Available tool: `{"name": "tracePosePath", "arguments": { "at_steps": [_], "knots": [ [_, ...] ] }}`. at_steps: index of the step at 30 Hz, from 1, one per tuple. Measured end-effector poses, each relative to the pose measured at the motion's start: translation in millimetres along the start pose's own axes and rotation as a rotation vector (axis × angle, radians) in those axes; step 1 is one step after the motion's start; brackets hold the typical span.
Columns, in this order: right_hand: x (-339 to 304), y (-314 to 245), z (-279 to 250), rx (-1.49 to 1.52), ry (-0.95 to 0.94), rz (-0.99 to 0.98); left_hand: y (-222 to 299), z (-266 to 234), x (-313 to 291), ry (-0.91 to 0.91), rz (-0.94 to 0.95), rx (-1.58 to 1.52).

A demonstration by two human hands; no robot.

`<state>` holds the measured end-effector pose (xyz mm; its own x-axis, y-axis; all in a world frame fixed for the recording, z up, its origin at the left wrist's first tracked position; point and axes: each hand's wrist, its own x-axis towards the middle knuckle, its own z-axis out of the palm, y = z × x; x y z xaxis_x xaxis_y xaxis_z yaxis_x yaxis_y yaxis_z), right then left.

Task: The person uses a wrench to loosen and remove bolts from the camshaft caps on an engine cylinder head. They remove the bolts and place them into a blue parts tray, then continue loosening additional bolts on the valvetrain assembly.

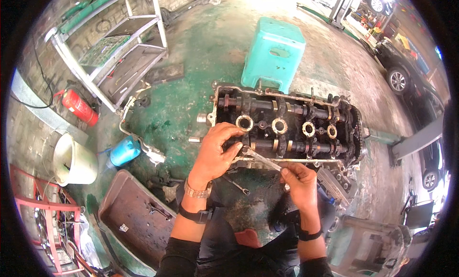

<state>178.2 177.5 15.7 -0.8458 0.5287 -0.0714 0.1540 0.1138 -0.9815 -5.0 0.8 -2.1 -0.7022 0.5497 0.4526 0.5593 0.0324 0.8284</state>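
Head view: seemingly turning work with a wrench (264,159) at the near-left edge of the cylinder head (292,128)
Left hand (220,150) part-curled by the wrench's end, grip unclear; right hand (300,181) closed round its handle; the next turn would call for steadying that end

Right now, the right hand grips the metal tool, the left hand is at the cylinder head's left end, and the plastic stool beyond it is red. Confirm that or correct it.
The stool's colour is wrong: the head view shows the plastic stool beyond the cylinder head is turquoise. The right hand does grip the metal tool, and the left hand is at that left end.
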Motion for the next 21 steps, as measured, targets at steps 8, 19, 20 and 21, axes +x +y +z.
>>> {"name": "tracePosePath", "arguments": {
  "at_steps": [8,19,20,21],
  "knots": [
    [-33.5,27.0,-3.8,0.294,0.105,0.073,4.6,0.5,1.1,0.003,-0.007,0.026],
    [-66.3,60.3,10.1,0.442,0.331,0.004,7.5,-0.6,2.0,-0.046,-0.037,0.042],
    [-66.0,59.4,11.4,0.415,0.324,0.009,7.6,-0.8,2.2,-0.046,-0.029,0.053],
    [-66.0,58.0,12.5,0.387,0.316,0.014,7.5,-0.9,2.3,-0.045,-0.018,0.052]
  ]
}}
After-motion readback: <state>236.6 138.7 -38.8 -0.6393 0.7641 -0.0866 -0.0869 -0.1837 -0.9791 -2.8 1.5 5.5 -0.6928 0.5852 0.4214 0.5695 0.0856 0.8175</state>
